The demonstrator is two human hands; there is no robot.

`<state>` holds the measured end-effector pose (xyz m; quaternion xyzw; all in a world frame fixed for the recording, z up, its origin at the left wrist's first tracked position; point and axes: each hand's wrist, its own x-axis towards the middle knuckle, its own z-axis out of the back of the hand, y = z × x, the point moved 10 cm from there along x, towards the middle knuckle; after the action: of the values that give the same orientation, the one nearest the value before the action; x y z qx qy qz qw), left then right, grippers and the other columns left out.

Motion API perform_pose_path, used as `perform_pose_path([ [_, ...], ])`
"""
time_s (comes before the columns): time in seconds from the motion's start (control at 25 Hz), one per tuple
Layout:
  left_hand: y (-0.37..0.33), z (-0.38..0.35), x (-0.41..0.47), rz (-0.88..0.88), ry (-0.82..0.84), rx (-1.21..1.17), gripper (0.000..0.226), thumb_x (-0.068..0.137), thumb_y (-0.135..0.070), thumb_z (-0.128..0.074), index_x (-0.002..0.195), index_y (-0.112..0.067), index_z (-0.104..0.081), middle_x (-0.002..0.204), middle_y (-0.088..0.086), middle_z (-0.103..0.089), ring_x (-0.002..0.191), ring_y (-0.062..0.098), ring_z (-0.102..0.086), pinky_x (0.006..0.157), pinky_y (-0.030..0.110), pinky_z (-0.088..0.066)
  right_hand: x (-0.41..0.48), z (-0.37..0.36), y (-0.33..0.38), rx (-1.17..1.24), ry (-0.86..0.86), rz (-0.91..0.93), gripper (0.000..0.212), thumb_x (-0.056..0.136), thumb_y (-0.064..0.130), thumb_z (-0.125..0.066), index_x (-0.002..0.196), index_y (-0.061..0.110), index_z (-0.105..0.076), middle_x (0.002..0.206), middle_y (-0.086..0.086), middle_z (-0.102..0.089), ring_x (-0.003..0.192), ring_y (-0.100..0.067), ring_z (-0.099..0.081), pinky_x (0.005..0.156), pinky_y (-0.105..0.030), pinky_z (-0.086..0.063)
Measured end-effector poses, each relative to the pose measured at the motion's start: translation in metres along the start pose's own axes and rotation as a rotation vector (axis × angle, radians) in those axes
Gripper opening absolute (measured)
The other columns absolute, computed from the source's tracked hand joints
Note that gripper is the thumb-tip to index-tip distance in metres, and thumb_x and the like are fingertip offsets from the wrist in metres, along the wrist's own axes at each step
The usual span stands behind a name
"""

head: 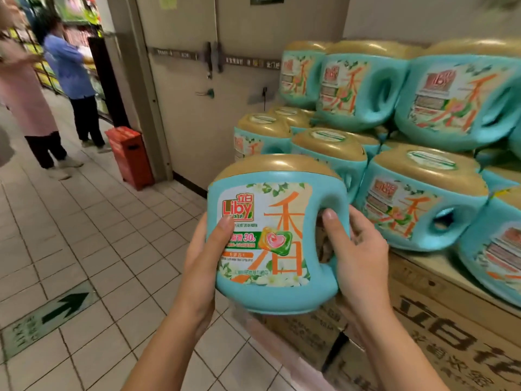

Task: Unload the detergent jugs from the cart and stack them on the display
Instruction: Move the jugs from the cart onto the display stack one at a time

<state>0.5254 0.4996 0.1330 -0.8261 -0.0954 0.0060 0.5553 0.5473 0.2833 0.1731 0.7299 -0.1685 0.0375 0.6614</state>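
Note:
I hold a teal detergent jug [279, 230] with a gold lid and a flowered label upright in front of me, in the air left of the display. My left hand [207, 249] grips its left side, thumb on the label. My right hand [358, 255] grips its handle on the right, thumb through the opening. To the right, several identical jugs [417, 198] stand stacked in tiers on the display of cardboard boxes [451, 320]. The cart is out of view.
A red box [131, 156] stands on the tiled floor by a grey double door [214, 80]. Two people [70, 80] stand at the far left near shelves. A green arrow marking [48, 314] lies on the floor.

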Motion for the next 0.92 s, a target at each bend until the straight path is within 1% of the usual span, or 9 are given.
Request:
perform_pose_path([
  [0.08, -0.008, 0.006, 0.05, -0.015, 0.066, -0.013, 0.053, 0.072, -0.046, -0.075, 0.119, -0.024, -0.064, 0.111, 0.008, -0.073, 0.093, 0.025, -0.073, 0.064, 0.03, -0.059, 0.033, -0.022, -0.001, -0.006, -0.04, 0.054, 0.021, 0.091, 0.023, -0.061, 0.112, 0.022, -0.068, 0.101, 0.005, -0.075, 0.095, -0.013, -0.07, 0.081, -0.035, -0.056],
  [0.2, -0.031, 0.007, 0.125, -0.047, 0.22, -0.007, 0.09, 0.047, -0.054, -0.091, 0.125, -0.022, -0.059, 0.113, 0.009, -0.072, 0.094, 0.027, -0.073, 0.066, 0.033, -0.06, 0.082, -0.057, 0.013, -0.007, -0.097, 0.178, 0.019, 0.093, 0.023, -0.06, 0.109, 0.018, -0.069, 0.075, 0.019, -0.07, 0.069, 0.004, -0.063, 0.061, -0.013, -0.048],
  [0.28, -0.057, 0.004, 0.179, -0.082, 0.322, 0.001, 0.098, 0.039, -0.054, -0.093, 0.124, -0.02, -0.058, 0.112, 0.008, -0.073, 0.092, 0.026, -0.073, 0.065, 0.032, -0.06, 0.12, -0.081, 0.035, -0.011, -0.149, 0.279, 0.015, 0.094, 0.025, -0.061, 0.104, 0.018, -0.07, 0.065, 0.022, -0.063, 0.058, 0.006, -0.055, 0.054, -0.008, -0.041],
  [0.4, -0.106, -0.012, 0.255, -0.193, 0.435, 0.134, 0.096, 0.035, -0.063, -0.09, 0.117, -0.023, -0.058, 0.106, 0.0, -0.075, 0.088, 0.019, -0.074, 0.064, 0.025, -0.058, 0.172, -0.112, 0.067, -0.003, -0.235, 0.379, 0.017, 0.088, 0.033, -0.061, 0.097, 0.021, -0.068, 0.073, 0.015, -0.066, 0.064, -0.002, -0.057, 0.055, -0.02, -0.046],
  [0.48, -0.133, -0.023, 0.303, -0.262, 0.479, 0.242, 0.089, 0.037, -0.068, -0.086, 0.111, -0.025, -0.061, 0.102, -0.005, -0.076, 0.089, 0.015, -0.074, 0.065, 0.021, -0.057, 0.207, -0.126, 0.077, 0.0, -0.306, 0.417, 0.022, 0.088, 0.034, -0.06, 0.101, 0.019, -0.069, 0.09, 0.004, -0.072, 0.08, -0.013, -0.064, 0.069, -0.033, -0.054],
  [0.6, -0.151, -0.045, 0.363, -0.278, 0.562, 0.299, 0.071, 0.05, -0.052, -0.084, 0.112, -0.022, -0.064, 0.103, -0.004, -0.076, 0.092, 0.015, -0.073, 0.068, 0.021, -0.057, 0.248, -0.137, 0.086, -0.056, -0.409, 0.507, 0.017, 0.094, 0.026, -0.06, 0.105, 0.017, -0.068, 0.092, 0.007, -0.071, 0.085, -0.007, -0.066, 0.076, -0.027, -0.054],
  [0.68, -0.145, -0.062, 0.391, -0.257, 0.63, 0.294, 0.074, 0.053, -0.042, -0.085, 0.119, -0.016, -0.062, 0.106, 0.0, -0.075, 0.095, 0.018, -0.073, 0.071, 0.027, -0.059, 0.268, -0.145, 0.085, -0.156, -0.449, 0.553, 0.016, 0.095, 0.025, -0.058, 0.107, 0.017, -0.065, 0.091, 0.01, -0.068, 0.084, -0.003, -0.063, 0.075, -0.023, -0.053],
  [0.84, -0.112, -0.079, 0.426, -0.19, 0.596, 0.268, 0.094, 0.039, -0.043, -0.093, 0.12, -0.01, -0.06, 0.105, 0.004, -0.075, 0.094, 0.021, -0.073, 0.081, 0.042, -0.06, 0.3, -0.142, 0.065, -0.329, -0.456, 0.5, 0.031, 0.095, 0.035, -0.057, 0.117, 0.014, -0.061, 0.107, -0.005, -0.065, 0.102, -0.023, -0.06, 0.09, -0.047, -0.05],
  [0.92, -0.098, -0.079, 0.44, -0.183, 0.533, 0.235, 0.098, 0.036, -0.041, -0.095, 0.121, -0.012, -0.056, 0.107, 0.002, -0.074, 0.094, 0.018, -0.073, 0.081, 0.043, -0.06, 0.31, -0.137, 0.054, -0.395, -0.431, 0.453, 0.03, 0.095, 0.035, -0.056, 0.117, 0.014, -0.061, 0.106, -0.009, -0.063, 0.101, -0.026, -0.059, 0.09, -0.051, -0.049],
])
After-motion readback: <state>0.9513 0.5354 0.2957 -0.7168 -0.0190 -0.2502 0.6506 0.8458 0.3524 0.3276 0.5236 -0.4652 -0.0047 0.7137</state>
